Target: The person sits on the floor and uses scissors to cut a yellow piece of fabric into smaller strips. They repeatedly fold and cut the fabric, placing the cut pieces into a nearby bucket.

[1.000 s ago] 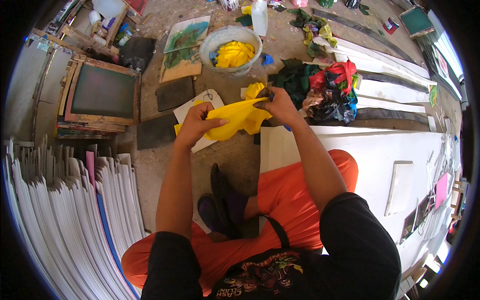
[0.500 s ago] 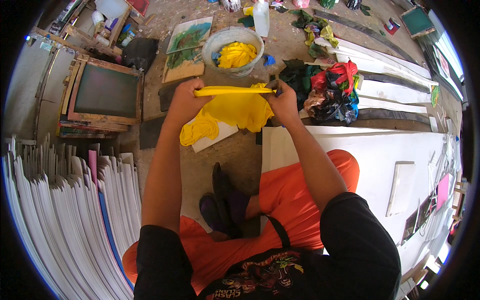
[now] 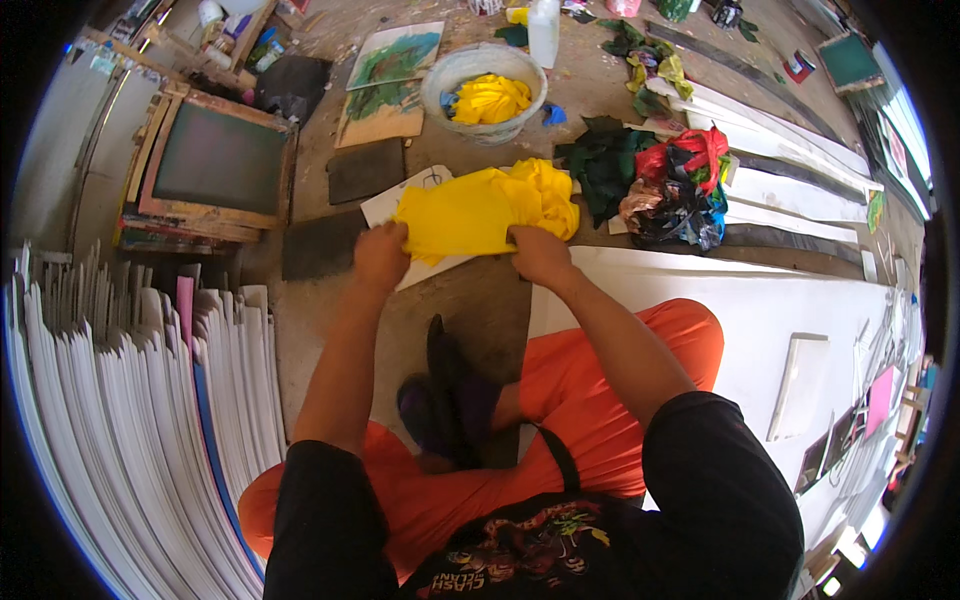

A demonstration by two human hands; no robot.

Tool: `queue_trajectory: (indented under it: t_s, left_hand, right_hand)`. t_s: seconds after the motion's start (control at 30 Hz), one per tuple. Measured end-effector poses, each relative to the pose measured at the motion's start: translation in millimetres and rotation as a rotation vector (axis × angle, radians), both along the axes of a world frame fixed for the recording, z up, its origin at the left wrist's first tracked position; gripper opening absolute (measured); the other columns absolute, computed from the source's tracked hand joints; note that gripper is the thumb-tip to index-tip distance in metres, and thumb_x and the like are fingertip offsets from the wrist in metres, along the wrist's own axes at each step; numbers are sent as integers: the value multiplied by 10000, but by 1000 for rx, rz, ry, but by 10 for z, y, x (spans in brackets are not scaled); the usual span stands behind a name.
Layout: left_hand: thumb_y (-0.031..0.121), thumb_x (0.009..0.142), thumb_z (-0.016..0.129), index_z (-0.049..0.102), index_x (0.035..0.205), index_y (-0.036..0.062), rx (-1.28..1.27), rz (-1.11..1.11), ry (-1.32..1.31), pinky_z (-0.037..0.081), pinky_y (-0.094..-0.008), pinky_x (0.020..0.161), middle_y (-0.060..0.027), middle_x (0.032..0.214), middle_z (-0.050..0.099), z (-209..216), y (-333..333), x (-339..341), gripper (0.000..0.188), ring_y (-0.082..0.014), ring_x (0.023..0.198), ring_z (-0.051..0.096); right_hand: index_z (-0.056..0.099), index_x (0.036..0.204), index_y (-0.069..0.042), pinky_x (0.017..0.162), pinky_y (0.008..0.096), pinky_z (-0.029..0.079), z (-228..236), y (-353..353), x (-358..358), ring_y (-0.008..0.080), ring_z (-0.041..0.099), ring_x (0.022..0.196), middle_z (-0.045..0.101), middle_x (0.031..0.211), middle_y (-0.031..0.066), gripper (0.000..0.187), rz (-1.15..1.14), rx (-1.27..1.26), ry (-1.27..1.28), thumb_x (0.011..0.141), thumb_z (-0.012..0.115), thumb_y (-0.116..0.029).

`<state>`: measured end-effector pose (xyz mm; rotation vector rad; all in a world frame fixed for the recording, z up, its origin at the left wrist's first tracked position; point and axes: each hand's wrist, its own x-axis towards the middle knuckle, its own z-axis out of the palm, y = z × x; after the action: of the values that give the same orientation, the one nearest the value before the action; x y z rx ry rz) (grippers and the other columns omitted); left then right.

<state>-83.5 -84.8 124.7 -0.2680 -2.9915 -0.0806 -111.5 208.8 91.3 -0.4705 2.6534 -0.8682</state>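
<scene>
A yellow cloth is stretched between my two hands, its near edge pulled straight and its far right part bunched up. My left hand is closed on the near left corner. At the near right corner, my right hand is closed on the same edge. Under the cloth lies a white board, mostly covered, with a dark curved line showing near its top. Beyond the cloth stands a grey, paint-stained basin holding more crumpled yellow cloth and a bit of blue.
Dark green cloth and a red and black plastic bundle lie to the right. Framed screens stack at the left, above upright white sheets. A large white board lies at my right; a white bottle stands behind the basin.
Both my hands have come down toward me, and the raised yellow cloth now lies spread flatter over the white board. The bunched part on the left has been drawn out or covered.
</scene>
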Motion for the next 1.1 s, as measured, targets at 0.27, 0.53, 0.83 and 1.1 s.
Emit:
queue_trajectory:
  t_s: [0.27,0.53,0.83,1.1]
  left_hand:
    - [300,767,757,676,1028,98,74,168,-401,447,-454,957,-125,1139,623,-780,-153,729,340,-306,1083,587]
    - [506,801,742,576,1219,25,413,708,-405,509,-458,872,-159,1054,654,-1023,-48,655,658,-369,993,643]
    - [511,781,767,594,1226,70,351,734,-275,510,-471,864,-153,1107,670,-1077,77,515,650,-349,1007,646]
    - [344,867,715,651,1051,7,915,817,-326,521,-383,742,-142,929,676,-1301,-34,436,389,-266,865,649]
  right_hand:
    - [582,1180,-65,874,486,504,-672,-61,125,403,634,1042,666,1049,236,334,101,15,-124,851,604,-117]
    - [574,1170,-39,836,492,489,-339,-148,212,432,632,981,664,1001,262,309,133,-20,-187,872,598,-116]
    - [533,1121,-17,818,529,470,-424,-121,215,463,619,977,654,979,284,299,101,87,-223,828,559,-69]
    - [524,1106,-40,754,521,468,-283,-249,254,455,632,894,649,905,275,257,181,14,-288,857,547,-97]
